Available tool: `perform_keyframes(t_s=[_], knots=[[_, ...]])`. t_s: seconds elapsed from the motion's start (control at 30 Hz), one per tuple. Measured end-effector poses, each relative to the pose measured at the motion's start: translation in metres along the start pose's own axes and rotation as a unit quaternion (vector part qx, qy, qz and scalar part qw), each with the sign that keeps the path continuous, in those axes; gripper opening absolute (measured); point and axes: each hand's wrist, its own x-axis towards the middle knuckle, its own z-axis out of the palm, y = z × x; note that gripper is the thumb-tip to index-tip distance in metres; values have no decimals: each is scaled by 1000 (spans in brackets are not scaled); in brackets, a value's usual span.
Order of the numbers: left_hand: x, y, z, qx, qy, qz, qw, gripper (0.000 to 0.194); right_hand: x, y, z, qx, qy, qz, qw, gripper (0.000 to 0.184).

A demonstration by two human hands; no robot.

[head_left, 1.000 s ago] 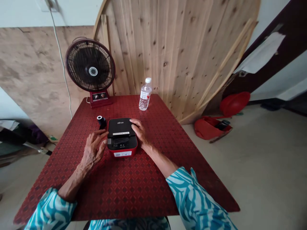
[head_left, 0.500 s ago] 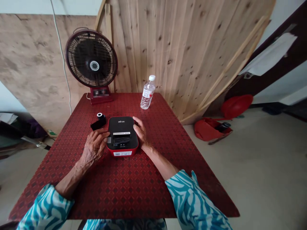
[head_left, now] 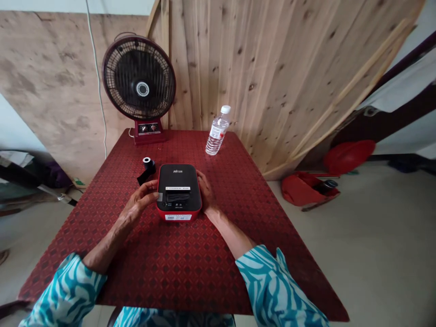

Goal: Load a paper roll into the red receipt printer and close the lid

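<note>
Fingers (head_left: 150, 185) of the left hand (head_left: 136, 200) loosely bent, thumb parted, tips at the left edge of a red-and-black device (head_left: 179, 178), just left of frame centre. Right hand (head_left: 208, 196) along its right side, fingertips partly hidden; cannot tell how firmly closed. Device flat on red patterned worktop (head_left: 170, 268). Dark roll (head_left: 150, 167) near its upper-left corner. Clear bottle (head_left: 217, 133) standing, upper centre; fan (head_left: 139, 77), upper left.

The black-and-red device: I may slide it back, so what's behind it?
Behind the device, on the red table, stand a fan and bottle; the device's back is hidden.
</note>
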Motion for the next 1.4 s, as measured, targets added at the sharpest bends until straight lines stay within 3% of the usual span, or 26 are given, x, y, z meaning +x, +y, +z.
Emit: perform_keyframes(t_s=[0.2, 0.47, 0.6, 0.87, 1.3, 1.4], knots=[[1, 5, 5, -55, 1, -22, 998, 57, -1, -2, 1, -9, 7, 2, 1000, 38], [3, 9, 10, -98, 3, -97, 990, 62, -1, 1, -1, -8, 4, 3, 1000, 38], [1, 11, 10, -90, 3, -95, 991, 68, 0, 3, -1, -11, 11, -1, 1000, 38], [7, -4, 1, -85, -55, -73, 992, 69, -3, -4, 2, -44, 27, -16, 999, 41], [4, -1, 4, -52, -53, -61, 995, 73, 1, -4, 0, -92, 18, -41, 995, 44], [2, 7, 2, 0, -38, -44, 998, 70, 0, -6, 1, -95, 18, -41, 994, 44]])
